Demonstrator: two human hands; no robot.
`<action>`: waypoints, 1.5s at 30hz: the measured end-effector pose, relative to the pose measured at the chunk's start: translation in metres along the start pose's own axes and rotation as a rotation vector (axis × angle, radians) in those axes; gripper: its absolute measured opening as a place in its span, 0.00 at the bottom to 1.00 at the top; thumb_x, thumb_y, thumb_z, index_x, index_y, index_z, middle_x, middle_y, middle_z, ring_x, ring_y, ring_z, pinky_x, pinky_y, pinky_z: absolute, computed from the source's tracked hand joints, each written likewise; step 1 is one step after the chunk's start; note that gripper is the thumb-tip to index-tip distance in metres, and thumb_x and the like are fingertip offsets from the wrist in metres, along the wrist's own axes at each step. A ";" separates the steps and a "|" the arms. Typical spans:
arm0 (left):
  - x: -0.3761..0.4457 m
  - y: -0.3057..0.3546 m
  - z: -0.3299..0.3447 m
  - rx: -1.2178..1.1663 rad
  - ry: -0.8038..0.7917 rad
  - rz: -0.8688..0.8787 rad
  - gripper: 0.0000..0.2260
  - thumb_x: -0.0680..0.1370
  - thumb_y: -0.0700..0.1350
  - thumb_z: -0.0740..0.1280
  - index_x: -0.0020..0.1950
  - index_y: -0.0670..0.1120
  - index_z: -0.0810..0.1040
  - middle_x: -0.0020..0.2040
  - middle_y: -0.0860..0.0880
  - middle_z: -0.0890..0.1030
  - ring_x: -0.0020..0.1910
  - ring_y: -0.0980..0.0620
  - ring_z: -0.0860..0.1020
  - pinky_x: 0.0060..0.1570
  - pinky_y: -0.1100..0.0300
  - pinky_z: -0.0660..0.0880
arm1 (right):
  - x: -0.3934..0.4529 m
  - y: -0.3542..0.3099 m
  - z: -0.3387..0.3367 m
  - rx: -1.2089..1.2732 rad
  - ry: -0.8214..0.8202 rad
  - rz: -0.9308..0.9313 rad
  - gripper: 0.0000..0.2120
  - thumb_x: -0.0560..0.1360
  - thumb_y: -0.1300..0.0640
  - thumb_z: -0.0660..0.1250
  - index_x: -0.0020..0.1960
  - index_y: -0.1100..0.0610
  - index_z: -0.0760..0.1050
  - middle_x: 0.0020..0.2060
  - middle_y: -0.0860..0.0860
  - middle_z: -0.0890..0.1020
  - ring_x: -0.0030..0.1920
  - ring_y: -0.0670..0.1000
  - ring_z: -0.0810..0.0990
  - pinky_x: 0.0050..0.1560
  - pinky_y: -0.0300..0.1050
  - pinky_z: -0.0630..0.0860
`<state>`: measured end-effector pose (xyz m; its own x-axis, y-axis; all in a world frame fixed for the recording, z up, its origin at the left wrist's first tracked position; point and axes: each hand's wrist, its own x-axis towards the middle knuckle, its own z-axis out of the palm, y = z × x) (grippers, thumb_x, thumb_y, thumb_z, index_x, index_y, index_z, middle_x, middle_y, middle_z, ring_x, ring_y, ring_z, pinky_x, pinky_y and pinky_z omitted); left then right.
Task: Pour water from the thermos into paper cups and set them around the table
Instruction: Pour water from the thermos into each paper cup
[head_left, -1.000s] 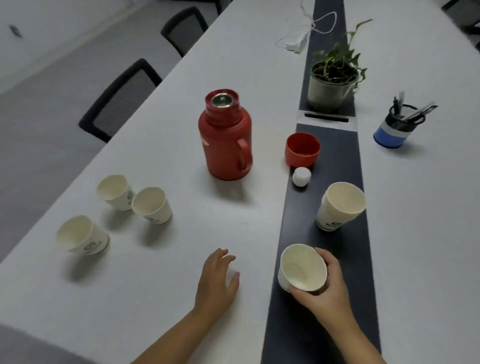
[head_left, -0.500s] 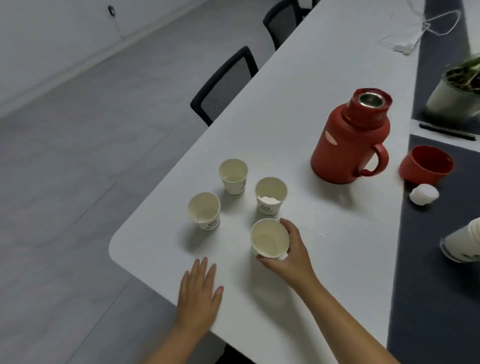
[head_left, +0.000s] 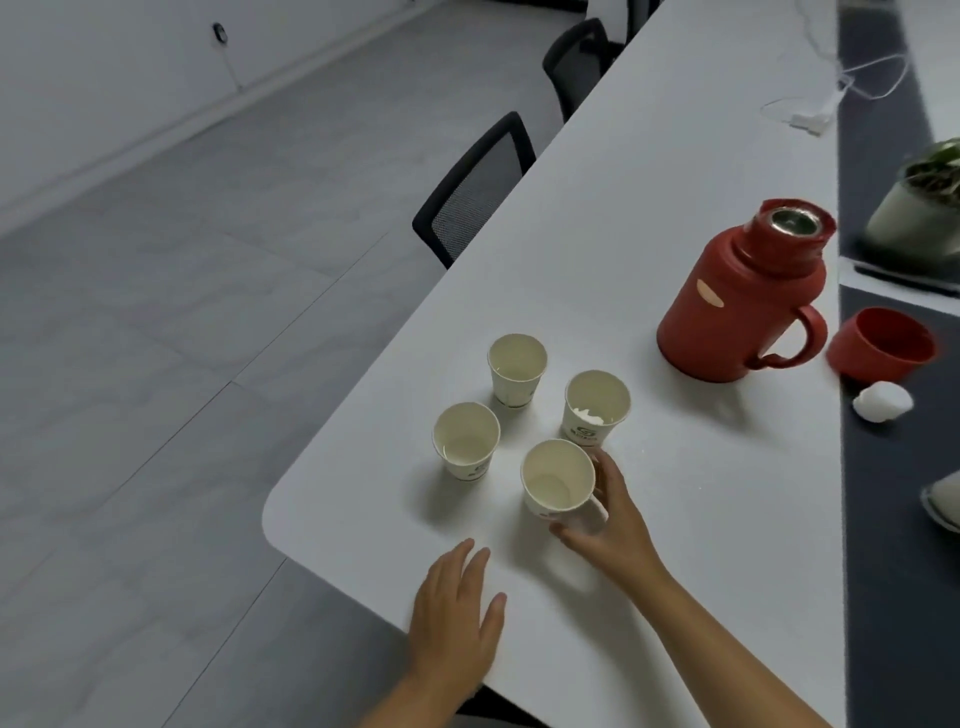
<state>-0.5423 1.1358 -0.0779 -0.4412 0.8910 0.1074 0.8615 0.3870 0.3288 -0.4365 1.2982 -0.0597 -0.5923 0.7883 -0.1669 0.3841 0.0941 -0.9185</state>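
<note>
Head view: a paper cup (head_left: 557, 480) is gripped by the right hand (head_left: 610, 525), fingers and thumb curled round its side, close to the rounded near corner of the white desk (head_left: 649, 156). It appears slightly tilted; whether its base touches the desk cannot be told. The left hand (head_left: 457, 618) is laid flat with fingers spread, holding nothing, right at the desk's near edge. Four cups are counted in a tight cluster: the held one, a left cup (head_left: 466, 439), a far cup (head_left: 517, 368) and a right cup (head_left: 596, 407). Something white is seen at the bottom of the right cup; what the others contain cannot be told. Bare desk is left between the cluster and the red thermos (head_left: 740, 293), which stands upright, uncapped, handle turned right. Its red lid (head_left: 881, 343) lies mouth-up on the dark strip (head_left: 904, 571), with a white stopper (head_left: 881, 401) just beside it. Two black chairs (head_left: 475, 189) are pushed against the left edge.
</note>
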 end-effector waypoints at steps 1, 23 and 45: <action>0.003 0.001 -0.003 -0.087 0.027 0.001 0.19 0.60 0.48 0.78 0.47 0.44 0.82 0.47 0.47 0.83 0.52 0.52 0.75 0.37 0.62 0.78 | -0.005 0.004 -0.005 -0.020 0.020 0.012 0.39 0.64 0.64 0.74 0.63 0.40 0.56 0.58 0.34 0.68 0.58 0.35 0.68 0.58 0.34 0.65; 0.319 0.169 0.022 -0.600 -0.277 0.188 0.39 0.68 0.53 0.72 0.72 0.48 0.55 0.72 0.50 0.61 0.68 0.58 0.60 0.58 0.68 0.56 | 0.123 0.014 -0.211 0.067 0.618 0.091 0.13 0.70 0.62 0.68 0.50 0.47 0.71 0.44 0.46 0.75 0.45 0.45 0.75 0.49 0.34 0.71; 0.203 0.188 -0.009 -1.124 -0.300 0.041 0.40 0.50 0.55 0.76 0.59 0.64 0.64 0.53 0.70 0.74 0.55 0.70 0.72 0.48 0.79 0.68 | 0.012 -0.019 -0.222 0.080 0.604 0.080 0.15 0.63 0.80 0.59 0.24 0.64 0.65 0.19 0.51 0.67 0.23 0.51 0.67 0.29 0.67 0.74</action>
<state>-0.4723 1.3869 0.0140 -0.2120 0.9765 -0.0398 0.0993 0.0620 0.9931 -0.2943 1.4409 0.0355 -0.0483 0.9985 -0.0253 0.3430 -0.0072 -0.9393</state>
